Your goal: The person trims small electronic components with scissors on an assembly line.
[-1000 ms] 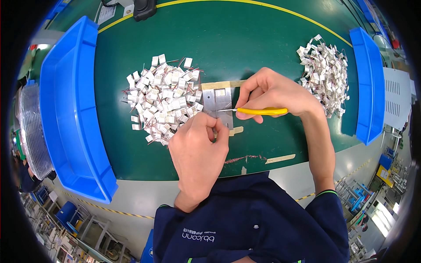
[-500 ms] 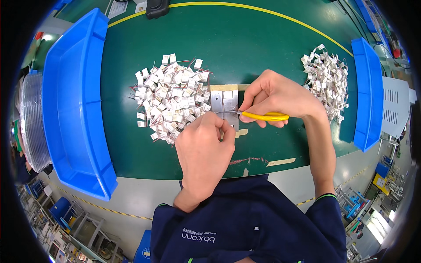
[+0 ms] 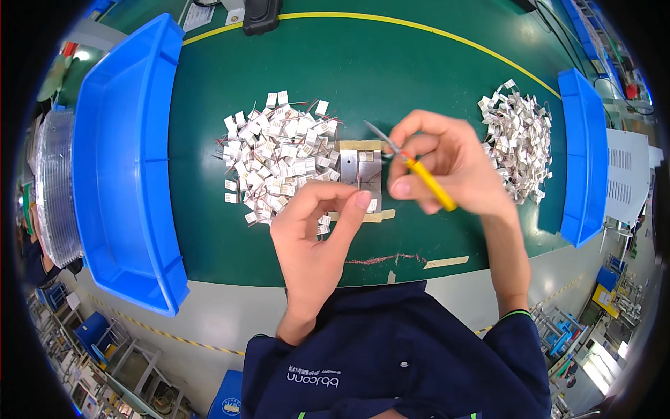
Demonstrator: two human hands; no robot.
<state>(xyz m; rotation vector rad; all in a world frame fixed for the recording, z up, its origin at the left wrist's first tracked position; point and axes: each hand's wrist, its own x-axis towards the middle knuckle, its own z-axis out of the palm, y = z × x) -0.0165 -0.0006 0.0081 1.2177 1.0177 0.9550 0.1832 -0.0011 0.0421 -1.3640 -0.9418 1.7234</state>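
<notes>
My right hand (image 3: 447, 164) grips a yellow-handled pair of snips (image 3: 412, 166) with the metal tips raised, pointing up and left. My left hand (image 3: 314, 227) pinches a small white part with thin wire leads just below a small grey metal jig (image 3: 361, 167) that is taped to the green mat (image 3: 363, 70). A heap of small white wired parts (image 3: 279, 153) lies left of the jig, touching my left fingers. A second heap of white parts (image 3: 520, 140) lies right of my right hand.
A large blue bin (image 3: 115, 167) stands at the left and a narrower blue bin (image 3: 583, 153) at the right. Strips of tan tape (image 3: 447, 262) and wire offcuts (image 3: 380, 259) lie near the mat's front edge. A black device (image 3: 262, 15) sits at the back.
My right hand has lifted the snips off the jig and tilted their tips upward. My left hand has drawn back slightly toward me, still pinching a small part.
</notes>
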